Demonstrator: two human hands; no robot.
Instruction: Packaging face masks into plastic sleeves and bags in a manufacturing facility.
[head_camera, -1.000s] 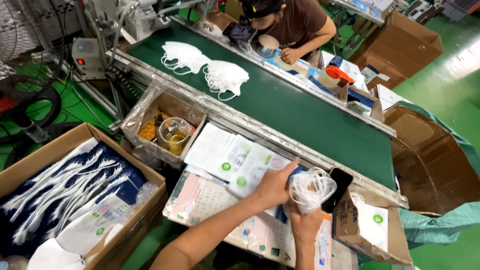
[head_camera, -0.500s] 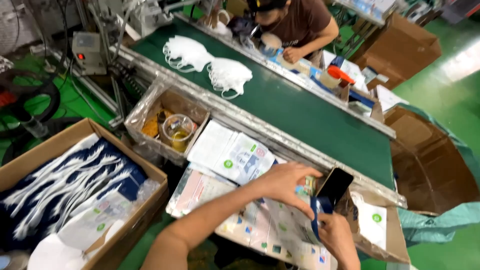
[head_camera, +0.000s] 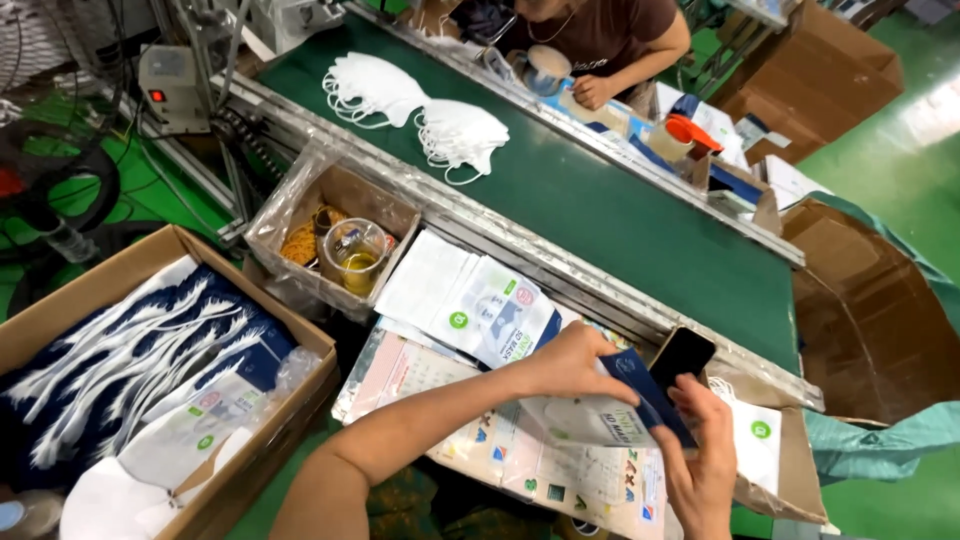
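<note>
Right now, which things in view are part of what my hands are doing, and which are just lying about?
In hand:
left hand and right hand gripping a blue and white printed pouch
stack of flat printed pouches

Lying about:
clear glass of yellowish drink in a plastic-lined cardboard tray
black phone
white masks on the green conveyor belt

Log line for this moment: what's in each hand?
left hand: grips top of mask pouch | right hand: holds pouch's right edge | phone: propped beside | conveyor belt: two mask stacks
</note>
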